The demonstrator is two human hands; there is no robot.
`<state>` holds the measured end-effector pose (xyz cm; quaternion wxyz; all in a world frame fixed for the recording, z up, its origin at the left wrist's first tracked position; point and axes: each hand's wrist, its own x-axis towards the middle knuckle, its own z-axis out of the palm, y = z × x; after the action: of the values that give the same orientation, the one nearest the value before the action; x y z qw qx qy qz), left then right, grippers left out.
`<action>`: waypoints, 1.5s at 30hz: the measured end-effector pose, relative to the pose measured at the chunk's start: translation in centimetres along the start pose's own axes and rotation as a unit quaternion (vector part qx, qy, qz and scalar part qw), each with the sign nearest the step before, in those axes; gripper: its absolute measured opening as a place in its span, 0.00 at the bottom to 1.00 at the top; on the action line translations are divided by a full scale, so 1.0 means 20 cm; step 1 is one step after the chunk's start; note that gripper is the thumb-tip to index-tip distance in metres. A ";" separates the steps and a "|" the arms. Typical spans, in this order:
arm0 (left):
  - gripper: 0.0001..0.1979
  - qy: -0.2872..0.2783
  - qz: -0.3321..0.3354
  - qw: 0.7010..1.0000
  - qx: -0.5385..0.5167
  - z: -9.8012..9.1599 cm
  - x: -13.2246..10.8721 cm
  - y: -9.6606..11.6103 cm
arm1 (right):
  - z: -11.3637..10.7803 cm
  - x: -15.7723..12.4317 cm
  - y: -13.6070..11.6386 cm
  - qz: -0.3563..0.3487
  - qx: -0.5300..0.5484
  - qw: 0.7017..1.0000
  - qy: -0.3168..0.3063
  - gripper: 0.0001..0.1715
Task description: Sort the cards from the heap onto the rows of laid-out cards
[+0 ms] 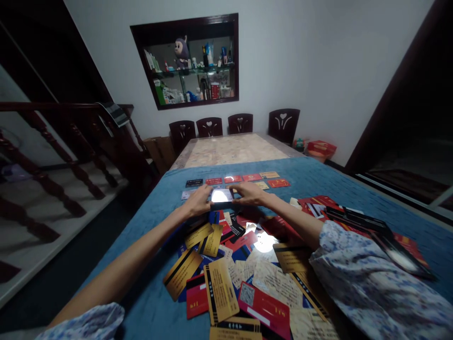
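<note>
Both my arms reach forward over a blue cloth (pixel 148 302) on a table. My left hand (pixel 198 200) and my right hand (pixel 249 193) pinch the two ends of a glossy card (pixel 221 196) that glares white, held just above the cloth. Right behind it lies a row of cards (pixel 247 178), red, black and cream, set side by side. Below my forearms spreads a loose heap of cards (pixel 244 278), gold, red, blue and cream, overlapping each other.
More red and black cards (pixel 354 219) lie piled at the right. Beyond the blue cloth the table's bare patterned top (pixel 230 148) runs to several dark chairs (pixel 240 123). A wooden stair railing (pixel 71 141) stands left; a wall niche (pixel 191 61) holds bottles and a toy.
</note>
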<state>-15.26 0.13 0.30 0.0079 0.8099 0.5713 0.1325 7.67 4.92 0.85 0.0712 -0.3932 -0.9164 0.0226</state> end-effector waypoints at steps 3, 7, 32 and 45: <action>0.17 0.005 -0.007 1.000 -0.005 -0.01 -0.01 -0.04 | 0.01 0.04 -0.02 -0.004 -0.006 1.000 -0.002 0.24; 0.19 0.004 -0.021 1.000 -0.001 -0.01 -0.02 -0.10 | 0.04 0.11 -0.05 -0.006 -0.008 1.000 -0.008 0.24; 0.23 -0.004 -0.101 0.995 0.008 -0.05 -0.02 -0.48 | 0.11 0.50 -0.22 -0.051 -0.041 0.998 -0.010 0.24; 0.22 -0.013 -0.112 0.994 -0.008 0.00 -0.04 -0.65 | 0.13 0.62 -0.33 -0.068 -0.062 0.995 -0.031 0.24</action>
<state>-27.51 3.88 -1.93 0.0361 0.7421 0.6576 0.1249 -5.92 9.48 0.34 0.0196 -0.3325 -0.9425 -0.0265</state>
